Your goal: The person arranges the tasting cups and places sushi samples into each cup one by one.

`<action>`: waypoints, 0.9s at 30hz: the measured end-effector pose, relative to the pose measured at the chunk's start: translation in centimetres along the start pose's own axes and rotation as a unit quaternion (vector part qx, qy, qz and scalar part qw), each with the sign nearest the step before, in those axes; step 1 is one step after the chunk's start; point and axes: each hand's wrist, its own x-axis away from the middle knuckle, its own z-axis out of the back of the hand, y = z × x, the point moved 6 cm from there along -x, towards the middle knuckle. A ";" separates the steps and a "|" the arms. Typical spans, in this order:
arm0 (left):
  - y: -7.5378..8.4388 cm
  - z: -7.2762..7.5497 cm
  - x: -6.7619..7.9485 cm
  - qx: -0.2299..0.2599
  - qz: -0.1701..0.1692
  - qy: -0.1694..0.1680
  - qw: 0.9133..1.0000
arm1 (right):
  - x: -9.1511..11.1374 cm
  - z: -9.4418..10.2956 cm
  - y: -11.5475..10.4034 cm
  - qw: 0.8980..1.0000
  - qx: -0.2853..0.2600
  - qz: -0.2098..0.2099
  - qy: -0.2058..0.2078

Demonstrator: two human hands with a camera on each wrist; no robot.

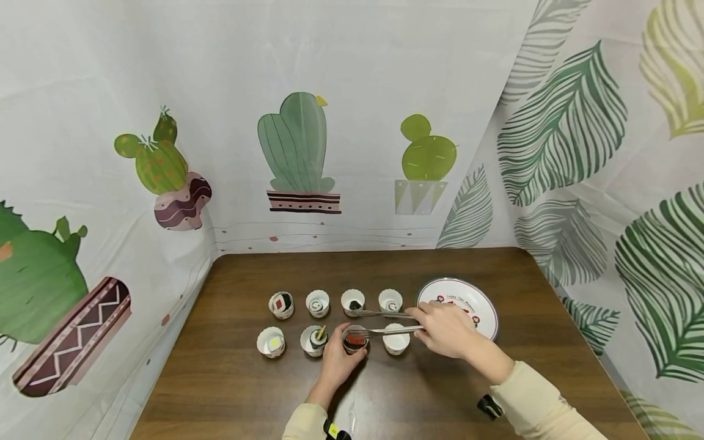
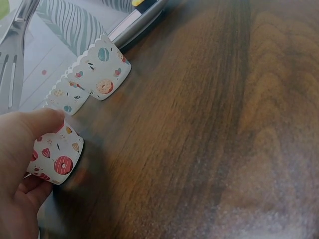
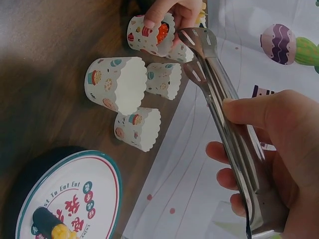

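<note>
My left hand holds a patterned paper cup by its side, thumb near the rim and fingers on the far side. Inside this cup lies a dark piece topped with orange-red, probably a sushi roll. My right hand grips a pair of metal tongs, whose arms stand apart. Their tips are over the held cup and the cup behind it, with nothing seen between them. That rear cup has something dark in it.
Two rows of scalloped paper cups stand on the brown table. A cup right of the held one looks white inside; those at left contain small pieces. At right is a white plate bearing a dark roll with yellow filling.
</note>
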 end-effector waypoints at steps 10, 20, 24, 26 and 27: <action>0.1 0.0 0.0 0.000 0.001 -0.005 1.000 | 0.6 -0.2 1.1 0.999 0.007 -0.027 -0.039; 0.1 0.0 0.0 0.001 -0.003 0.003 1.000 | 1.3 -0.2 2.2 0.998 -0.001 -0.052 -0.037; 0.2 0.1 0.0 -0.002 -0.007 0.008 1.000 | 1.7 0.0 2.7 0.997 0.001 -0.059 -0.046; 0.2 0.1 0.1 -0.001 -0.007 0.008 1.000 | 1.9 0.1 2.9 0.997 0.001 -0.064 -0.046; 0.2 0.1 0.1 0.000 -0.005 0.008 1.000 | 2.1 0.2 3.0 0.997 0.001 -0.067 -0.045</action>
